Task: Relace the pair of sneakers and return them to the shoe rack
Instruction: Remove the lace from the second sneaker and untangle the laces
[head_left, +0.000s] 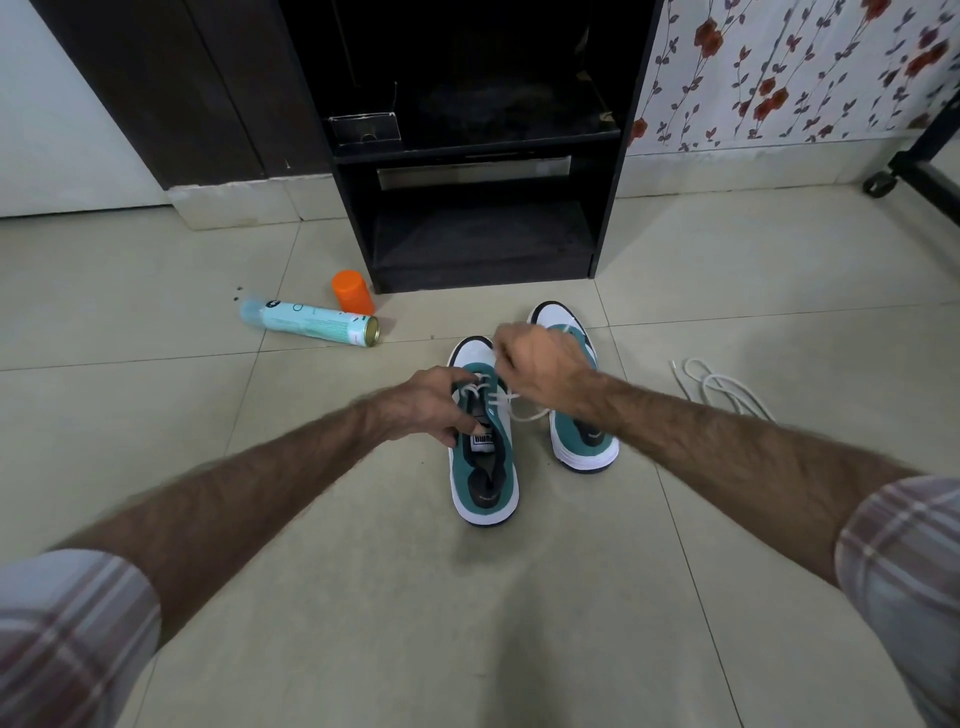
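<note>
Two teal and white sneakers stand side by side on the tiled floor, toes pointing away from me. On the left sneaker (485, 483) a white lace (524, 413) runs through the lowest eyelets. My left hand (428, 402) grips this shoe at its tongue and left side. My right hand (540, 366) is closed on the lace above the shoe's front, with a loose end trailing to the right. The right sneaker (584, 436) is partly hidden behind my right hand. A second white lace (719, 387) lies loose on the floor to the right.
The black shoe rack (483, 156) stands against the wall straight ahead, its lower shelf open. A teal spray can (311, 323) lies on the floor to the left, with an orange cap (353, 291) beside it. A wheeled black frame (909, 171) is at the far right.
</note>
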